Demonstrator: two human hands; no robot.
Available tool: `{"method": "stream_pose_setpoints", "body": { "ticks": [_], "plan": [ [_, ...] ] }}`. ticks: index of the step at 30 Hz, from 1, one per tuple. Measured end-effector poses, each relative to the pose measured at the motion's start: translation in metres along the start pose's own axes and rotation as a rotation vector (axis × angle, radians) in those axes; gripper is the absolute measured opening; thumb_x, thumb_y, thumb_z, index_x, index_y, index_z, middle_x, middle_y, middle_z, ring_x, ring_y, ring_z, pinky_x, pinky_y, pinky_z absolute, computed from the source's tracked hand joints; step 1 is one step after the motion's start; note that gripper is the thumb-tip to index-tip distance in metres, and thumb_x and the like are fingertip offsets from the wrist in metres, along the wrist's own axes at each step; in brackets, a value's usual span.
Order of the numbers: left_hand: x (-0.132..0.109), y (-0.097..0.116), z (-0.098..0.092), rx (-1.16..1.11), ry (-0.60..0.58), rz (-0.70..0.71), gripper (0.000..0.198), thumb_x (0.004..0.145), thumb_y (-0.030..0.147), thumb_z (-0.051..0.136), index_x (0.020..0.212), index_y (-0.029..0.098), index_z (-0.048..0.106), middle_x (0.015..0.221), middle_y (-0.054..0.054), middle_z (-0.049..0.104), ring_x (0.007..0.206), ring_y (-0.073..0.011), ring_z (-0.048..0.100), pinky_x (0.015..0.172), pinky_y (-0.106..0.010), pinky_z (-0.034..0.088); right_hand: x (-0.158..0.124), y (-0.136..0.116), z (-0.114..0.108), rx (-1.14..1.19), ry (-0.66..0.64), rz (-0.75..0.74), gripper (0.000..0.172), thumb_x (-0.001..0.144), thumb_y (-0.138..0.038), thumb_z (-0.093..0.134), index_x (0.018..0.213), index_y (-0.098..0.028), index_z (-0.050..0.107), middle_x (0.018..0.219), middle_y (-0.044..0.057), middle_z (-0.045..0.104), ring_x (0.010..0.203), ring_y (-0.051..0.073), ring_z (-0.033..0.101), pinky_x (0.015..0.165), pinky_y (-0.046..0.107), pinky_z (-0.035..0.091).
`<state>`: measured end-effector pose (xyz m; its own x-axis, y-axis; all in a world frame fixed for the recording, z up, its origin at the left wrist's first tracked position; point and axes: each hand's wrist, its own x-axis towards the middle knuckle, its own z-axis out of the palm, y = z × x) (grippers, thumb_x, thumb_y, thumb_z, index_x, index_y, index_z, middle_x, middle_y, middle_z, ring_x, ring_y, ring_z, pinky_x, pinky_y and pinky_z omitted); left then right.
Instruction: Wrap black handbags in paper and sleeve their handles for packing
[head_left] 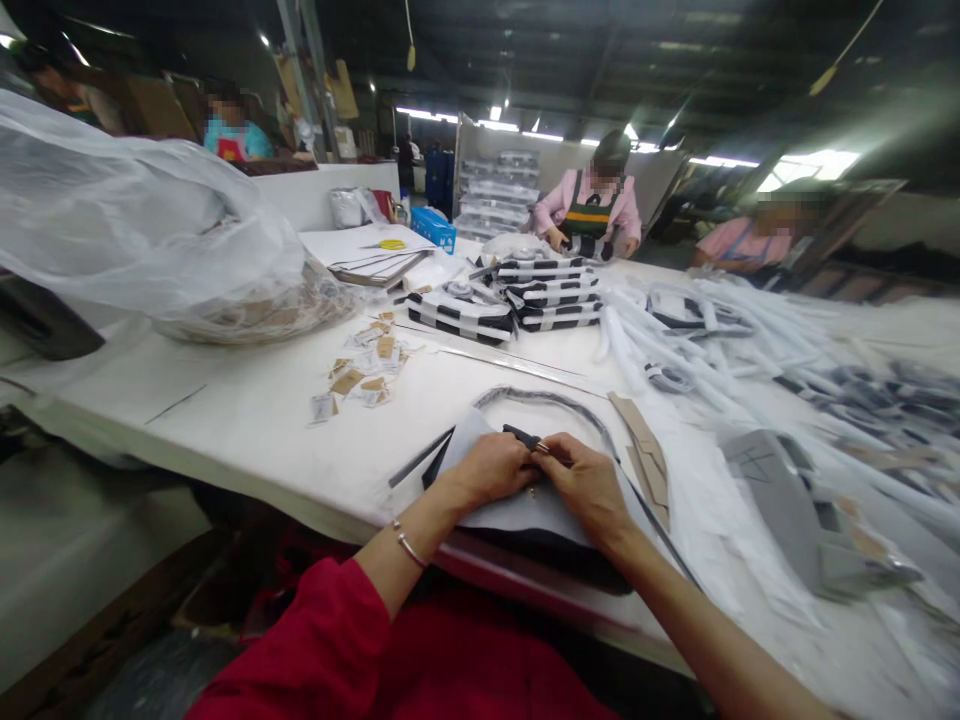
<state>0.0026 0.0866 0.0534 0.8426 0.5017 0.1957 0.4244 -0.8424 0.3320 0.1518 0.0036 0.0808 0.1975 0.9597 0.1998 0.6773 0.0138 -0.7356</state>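
A dark bag (pixel 547 548) lies at the table's front edge, its upper side covered by a pale sheet (pixel 491 515). My left hand (pixel 491 468) is closed over a short black tab (pixel 517 434) at the top of the bag. Right beside it, my right hand (pixel 589 490) pinches a small metal fitting (pixel 541 447) at the tab's end. The fingertips of both hands nearly touch, and the left ones are partly hidden. Behind my hands curves a plastic-wrapped handle (pixel 559 397). A small gold-coloured piece (pixel 533 492) shows below my fingers.
Paper tags (pixel 364 368) lie scattered to the left, near a big clear plastic bag (pixel 187 240). Wrapped black-and-white bundles (pixel 551 295) are stacked ahead. Brown card strips (pixel 645 450) and a grey tape dispenser (pixel 802 510) sit on the right. Across the table a co-worker (pixel 592 205) handles something.
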Motion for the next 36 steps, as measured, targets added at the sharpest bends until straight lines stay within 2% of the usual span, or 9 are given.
{"method": "stream_pose_setpoints", "body": {
  "ticks": [6, 13, 15, 18, 22, 27, 30, 33, 36],
  "plan": [
    [-0.017, 0.004, -0.029, -0.066, -0.130, 0.004, 0.022, 0.092, 0.035, 0.058, 0.084, 0.022, 0.075, 0.076, -0.002, 0.073, 0.067, -0.0166, 0.065, 0.058, -0.025, 0.039, -0.006, 0.005, -0.013, -0.074, -0.230, -0.078, 0.012, 0.081, -0.032, 0.060, 0.083, -0.025, 0.070, 0.078, -0.001, 0.073, 0.075, 0.020, 0.066, 0.071, 0.029, 0.046],
    [-0.046, 0.046, -0.053, -0.018, -0.063, -0.019, 0.024, 0.095, 0.040, 0.055, 0.097, 0.021, 0.069, 0.093, -0.003, 0.070, 0.084, -0.0193, 0.065, 0.070, -0.027, 0.044, -0.011, 0.007, -0.020, -0.108, -0.382, -0.159, 0.013, 0.084, -0.028, 0.058, 0.087, -0.025, 0.071, 0.081, -0.001, 0.073, 0.077, 0.019, 0.065, 0.072, 0.029, 0.045],
    [-0.060, 0.062, -0.048, 0.055, -0.035, 0.056, 0.027, 0.091, 0.047, 0.060, 0.101, 0.022, 0.066, 0.097, -0.003, 0.068, 0.086, -0.0203, 0.064, 0.072, -0.029, 0.046, -0.011, 0.010, -0.021, -0.090, -0.386, -0.171, 0.013, 0.083, -0.027, 0.059, 0.090, -0.025, 0.070, 0.084, -0.002, 0.073, 0.080, 0.018, 0.066, 0.074, 0.029, 0.046],
    [-0.076, 0.076, -0.025, 0.246, 0.064, 0.109, 0.015, 0.093, 0.033, 0.059, 0.101, 0.020, 0.061, 0.095, -0.003, 0.066, 0.085, -0.0206, 0.061, 0.074, -0.032, 0.047, -0.013, 0.012, -0.023, -0.081, -0.394, -0.179, 0.011, 0.082, -0.025, 0.062, 0.091, -0.025, 0.069, 0.086, -0.003, 0.073, 0.080, 0.018, 0.066, 0.076, 0.028, 0.047],
    [-0.081, 0.073, 0.006, 0.337, 0.253, 0.110, 0.014, 0.098, 0.022, 0.047, 0.103, 0.020, 0.060, 0.094, -0.002, 0.065, 0.085, -0.0190, 0.060, 0.075, -0.033, 0.047, -0.020, 0.011, -0.026, -0.113, -0.413, -0.259, 0.009, 0.085, -0.024, 0.061, 0.091, -0.025, 0.068, 0.087, -0.002, 0.072, 0.081, 0.018, 0.066, 0.076, 0.028, 0.047],
    [-0.080, 0.065, 0.018, 0.292, 0.384, 0.114, 0.018, 0.100, 0.023, 0.044, 0.105, 0.020, 0.061, 0.095, -0.004, 0.066, 0.089, -0.0172, 0.062, 0.077, -0.031, 0.049, -0.028, 0.011, -0.030, -0.094, -0.471, -0.339, 0.016, 0.088, -0.020, 0.057, 0.098, -0.025, 0.068, 0.104, 0.002, 0.072, 0.098, 0.020, 0.066, 0.088, 0.032, 0.048],
    [-0.081, 0.064, 0.022, 0.268, 0.440, 0.119, 0.019, 0.100, 0.021, 0.045, 0.108, 0.019, 0.062, 0.097, -0.005, 0.067, 0.091, -0.0167, 0.063, 0.080, -0.031, 0.050, -0.028, 0.012, -0.030, -0.023, -0.503, -0.270, 0.017, 0.090, -0.021, 0.054, 0.097, -0.026, 0.068, 0.106, 0.001, 0.073, 0.101, 0.019, 0.066, 0.092, 0.032, 0.048],
    [-0.082, 0.063, 0.027, 0.260, 0.488, 0.131, 0.018, 0.098, 0.017, 0.048, 0.107, 0.018, 0.063, 0.096, -0.006, 0.068, 0.090, -0.0173, 0.064, 0.081, -0.031, 0.052, -0.028, 0.014, -0.026, 0.019, -0.438, -0.100, 0.012, 0.086, -0.022, 0.061, 0.097, -0.026, 0.065, 0.099, -0.001, 0.073, 0.097, 0.018, 0.068, 0.089, 0.031, 0.050],
    [-0.082, 0.059, 0.031, 0.238, 0.532, 0.150, 0.018, 0.096, 0.014, 0.049, 0.108, 0.016, 0.063, 0.094, -0.007, 0.069, 0.092, -0.0186, 0.065, 0.083, -0.032, 0.054, -0.027, 0.016, -0.020, 0.011, -0.370, -0.002, 0.028, 0.079, -0.020, 0.069, 0.105, -0.025, 0.059, 0.101, 0.000, 0.073, 0.097, 0.019, 0.069, 0.088, 0.033, 0.051]
  ]
}}
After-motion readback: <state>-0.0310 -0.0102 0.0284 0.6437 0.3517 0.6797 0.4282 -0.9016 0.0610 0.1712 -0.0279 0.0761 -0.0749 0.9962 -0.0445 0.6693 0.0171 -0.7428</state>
